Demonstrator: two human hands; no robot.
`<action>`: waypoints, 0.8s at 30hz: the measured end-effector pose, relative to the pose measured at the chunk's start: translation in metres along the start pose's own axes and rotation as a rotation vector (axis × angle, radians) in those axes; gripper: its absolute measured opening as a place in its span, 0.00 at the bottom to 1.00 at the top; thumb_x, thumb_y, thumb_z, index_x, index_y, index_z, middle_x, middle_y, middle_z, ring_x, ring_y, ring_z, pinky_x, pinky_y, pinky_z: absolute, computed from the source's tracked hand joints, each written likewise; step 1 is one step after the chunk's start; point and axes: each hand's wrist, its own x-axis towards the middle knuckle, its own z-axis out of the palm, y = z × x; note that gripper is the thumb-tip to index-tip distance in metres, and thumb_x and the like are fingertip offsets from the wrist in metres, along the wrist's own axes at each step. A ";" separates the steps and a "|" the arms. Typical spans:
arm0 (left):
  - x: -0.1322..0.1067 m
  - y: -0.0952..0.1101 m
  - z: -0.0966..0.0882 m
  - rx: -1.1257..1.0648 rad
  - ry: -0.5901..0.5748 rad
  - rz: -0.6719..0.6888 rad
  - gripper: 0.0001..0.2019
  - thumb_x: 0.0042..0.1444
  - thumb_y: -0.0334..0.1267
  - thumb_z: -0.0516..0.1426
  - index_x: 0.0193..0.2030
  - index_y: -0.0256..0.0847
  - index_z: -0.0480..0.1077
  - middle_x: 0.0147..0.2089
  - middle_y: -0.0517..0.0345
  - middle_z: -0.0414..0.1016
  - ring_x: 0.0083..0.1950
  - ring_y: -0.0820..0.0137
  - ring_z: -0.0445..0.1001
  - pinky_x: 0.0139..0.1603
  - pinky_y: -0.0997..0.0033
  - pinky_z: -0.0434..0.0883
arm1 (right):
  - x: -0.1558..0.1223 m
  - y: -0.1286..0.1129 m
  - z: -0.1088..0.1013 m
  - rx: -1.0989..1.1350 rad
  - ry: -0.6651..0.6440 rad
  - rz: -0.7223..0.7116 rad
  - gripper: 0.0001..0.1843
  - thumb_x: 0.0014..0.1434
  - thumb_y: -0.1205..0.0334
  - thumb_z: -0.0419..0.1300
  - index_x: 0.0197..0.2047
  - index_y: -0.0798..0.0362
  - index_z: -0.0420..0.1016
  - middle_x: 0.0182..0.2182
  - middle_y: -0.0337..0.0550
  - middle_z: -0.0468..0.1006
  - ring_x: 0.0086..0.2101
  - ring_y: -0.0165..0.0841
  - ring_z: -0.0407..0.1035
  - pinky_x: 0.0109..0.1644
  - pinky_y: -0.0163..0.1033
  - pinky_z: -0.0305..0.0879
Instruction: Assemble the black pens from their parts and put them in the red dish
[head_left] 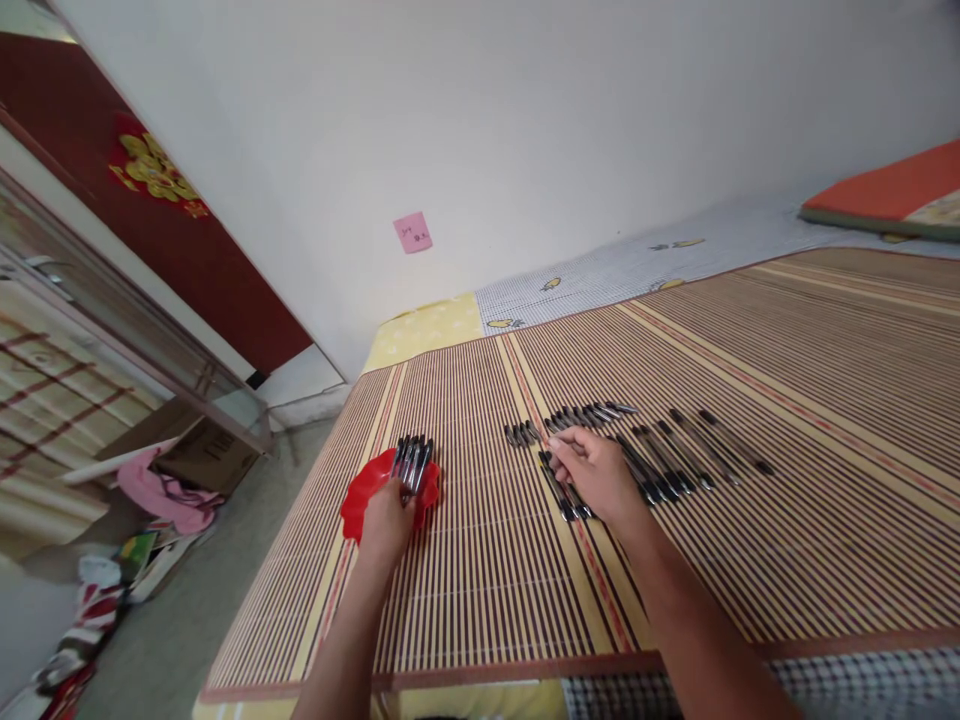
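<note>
Head view. Lower left: a bundle of black pens [412, 462] is clasped tight in the left hand [386, 520] over a red plate [358, 500], barrels parallel, likely against scattering. Centre: the right hand [596, 470] is pinched narrow on one pen [556, 462] among loose pens [675, 450] laid side by side on the bamboo mat [750, 580].

2 arms show, both slim and bare. The left forearm [341, 640] and the right forearm [690, 620] are uncovered along the whole length in view, from the wrist to the lower edge of the picture. The left hand [386, 520] and the right hand [596, 475] are bare as well. The nails are too small to make out.
</note>
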 end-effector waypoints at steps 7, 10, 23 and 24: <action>0.000 -0.003 -0.004 -0.027 0.014 0.000 0.05 0.55 0.35 0.62 0.38 0.39 0.72 0.36 0.50 0.78 0.39 0.60 0.77 0.37 0.68 0.65 | -0.003 -0.009 -0.001 -0.018 -0.020 0.027 0.16 0.59 0.49 0.57 0.35 0.54 0.73 0.25 0.43 0.76 0.23 0.32 0.70 0.28 0.36 0.67; -0.005 -0.010 -0.010 -0.063 0.006 -0.008 0.04 0.55 0.34 0.62 0.36 0.39 0.71 0.35 0.52 0.78 0.38 0.62 0.77 0.37 0.68 0.66 | -0.003 -0.009 -0.001 -0.010 -0.013 0.035 0.15 0.58 0.50 0.57 0.36 0.54 0.73 0.24 0.42 0.76 0.23 0.32 0.70 0.28 0.36 0.67; -0.010 -0.019 -0.013 -0.256 -0.001 -0.011 0.08 0.48 0.25 0.61 0.30 0.42 0.71 0.30 0.55 0.78 0.35 0.60 0.77 0.39 0.64 0.68 | -0.002 -0.005 0.001 0.015 -0.003 0.011 0.16 0.57 0.48 0.58 0.34 0.54 0.73 0.23 0.40 0.75 0.22 0.31 0.70 0.28 0.36 0.68; -0.010 -0.018 -0.013 -0.269 0.000 -0.018 0.08 0.47 0.25 0.62 0.29 0.42 0.71 0.29 0.55 0.78 0.35 0.60 0.77 0.39 0.64 0.68 | -0.001 -0.005 0.001 0.013 -0.002 0.013 0.16 0.57 0.48 0.58 0.34 0.54 0.73 0.23 0.40 0.76 0.22 0.31 0.70 0.28 0.36 0.68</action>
